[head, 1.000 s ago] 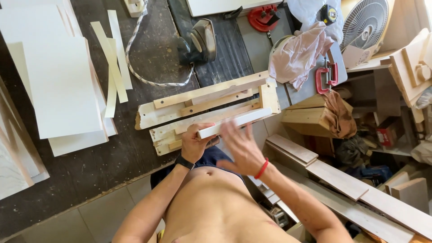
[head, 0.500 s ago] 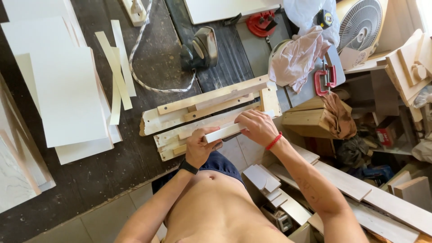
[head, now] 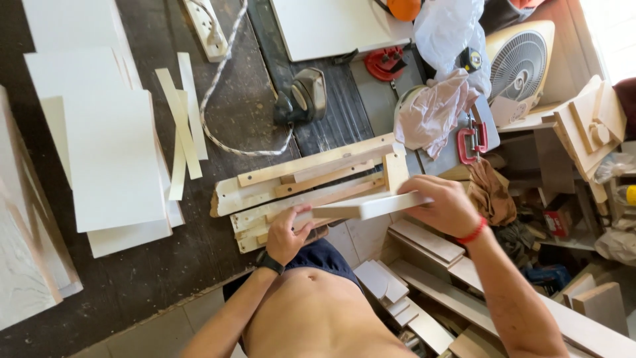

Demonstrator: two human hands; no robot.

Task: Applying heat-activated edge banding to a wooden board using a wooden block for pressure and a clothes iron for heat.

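Bright daylight, upper-right glare, soft shadows

You're in a cluttered woodworking workshop, dark scuffed wooden workbench (head: 218, 113), stacked white cut boards (head: 109, 159), red metal C-clamp (head: 472, 140), pale timber offcuts (head: 430, 240) piled on the floor.

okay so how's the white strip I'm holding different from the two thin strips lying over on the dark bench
The white strip is held off the bench between the left hand and right hand; the two thin strips lie flat on the dark bench, untouched. Yours looks thicker and whiter; theirs look thinner and creamier. All are long, narrow and pale.
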